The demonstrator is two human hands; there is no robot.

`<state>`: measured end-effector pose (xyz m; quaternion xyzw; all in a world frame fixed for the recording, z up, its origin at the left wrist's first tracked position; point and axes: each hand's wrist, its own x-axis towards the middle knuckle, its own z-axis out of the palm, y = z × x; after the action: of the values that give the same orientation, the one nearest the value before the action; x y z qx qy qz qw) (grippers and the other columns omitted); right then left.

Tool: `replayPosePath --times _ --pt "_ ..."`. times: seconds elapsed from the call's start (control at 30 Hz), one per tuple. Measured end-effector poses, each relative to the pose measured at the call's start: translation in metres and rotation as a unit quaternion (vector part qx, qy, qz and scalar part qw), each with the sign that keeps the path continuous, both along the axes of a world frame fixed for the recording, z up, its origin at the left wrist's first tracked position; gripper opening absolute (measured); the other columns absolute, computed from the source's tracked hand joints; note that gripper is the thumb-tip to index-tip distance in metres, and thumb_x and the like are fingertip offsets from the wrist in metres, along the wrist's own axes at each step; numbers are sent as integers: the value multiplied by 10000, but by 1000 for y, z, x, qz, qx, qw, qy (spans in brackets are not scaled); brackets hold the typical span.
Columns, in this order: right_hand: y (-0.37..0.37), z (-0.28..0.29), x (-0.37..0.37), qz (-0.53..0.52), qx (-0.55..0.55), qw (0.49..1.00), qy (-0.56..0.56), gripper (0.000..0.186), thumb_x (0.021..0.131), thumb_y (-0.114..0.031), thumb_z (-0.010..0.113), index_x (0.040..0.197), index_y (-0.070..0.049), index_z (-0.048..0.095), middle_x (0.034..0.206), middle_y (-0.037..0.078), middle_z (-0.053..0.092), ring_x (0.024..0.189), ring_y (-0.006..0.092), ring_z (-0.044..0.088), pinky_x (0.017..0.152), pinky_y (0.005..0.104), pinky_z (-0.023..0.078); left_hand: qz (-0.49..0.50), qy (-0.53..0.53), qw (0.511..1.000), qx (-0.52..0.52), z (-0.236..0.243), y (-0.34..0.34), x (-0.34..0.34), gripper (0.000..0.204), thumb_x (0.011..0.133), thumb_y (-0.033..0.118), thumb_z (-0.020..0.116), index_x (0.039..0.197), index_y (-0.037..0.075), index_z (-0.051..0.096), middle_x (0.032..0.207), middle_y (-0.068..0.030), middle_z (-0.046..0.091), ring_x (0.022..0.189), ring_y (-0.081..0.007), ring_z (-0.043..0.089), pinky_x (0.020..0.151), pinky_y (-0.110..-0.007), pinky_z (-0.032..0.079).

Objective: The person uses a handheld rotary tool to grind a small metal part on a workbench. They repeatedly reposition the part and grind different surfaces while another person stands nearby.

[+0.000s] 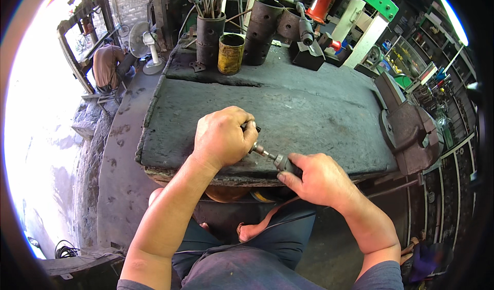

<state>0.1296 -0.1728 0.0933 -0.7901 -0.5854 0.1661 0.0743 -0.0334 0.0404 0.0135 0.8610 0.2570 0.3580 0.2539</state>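
Observation:
Both of my hands are over the near edge of the dark workbench. My right hand is closed around a dark grey tool that looks like a die grinder. Its narrow metal shaft points up and left toward my left hand. That hand is closed in a fist, thumb pressed against the fingers, at the shaft's far end. A small black tip pokes out beside the thumb; the rest of what the fist grips is hidden.
Behind stand a yellow can, a dark pipe holder full of rods, and a perforated cylinder. A black box is farther right. The bench vise sits at the right edge. Another person crouches near a fan.

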Motion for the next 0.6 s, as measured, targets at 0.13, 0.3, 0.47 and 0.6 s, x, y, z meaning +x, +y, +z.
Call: replayPosePath --times 0.13,0.3,0.47,0.6 --pt "2 1 -1 9 -5 1000 -7 469 1105 -473 811 1142 -6 799 930 275 827 961 542 809 863 627 648 0 3 1000 4 0 0 0 250 999 235 768 1093 70 930 1149 -115 908 1051 -369 869 949 -463 693" --pt "2 4 -3 8 -13 1000 -3 475 1100 -477 812 1136 -3 798 936 274 829 951 537 812 855 624 651 2 4 1000 4 0 1 0 249 997 234 770 1095 71 931 1150 -114 908 1048 -366 870 950 -463 693" --pt "3 4 -2 8 -6 1000 -10 483 1103 -482 811 1145 -1 793 926 269 828 943 535 812 846 619 650 3 5 1000 -1 -1 0 1 248 998 239 772 1094 74 931 1151 -115 908 1047 -366 870 961 -466 692" --pt "4 2 -4 4 -8 1000 3 483 1103 -481 812 1145 -1 787 915 267 826 932 538 810 840 619 649 4 17 1000 -8 1 1 0 246 999 244 775 1091 77 931 1151 -116 907 1047 -370 869 964 -467 691"
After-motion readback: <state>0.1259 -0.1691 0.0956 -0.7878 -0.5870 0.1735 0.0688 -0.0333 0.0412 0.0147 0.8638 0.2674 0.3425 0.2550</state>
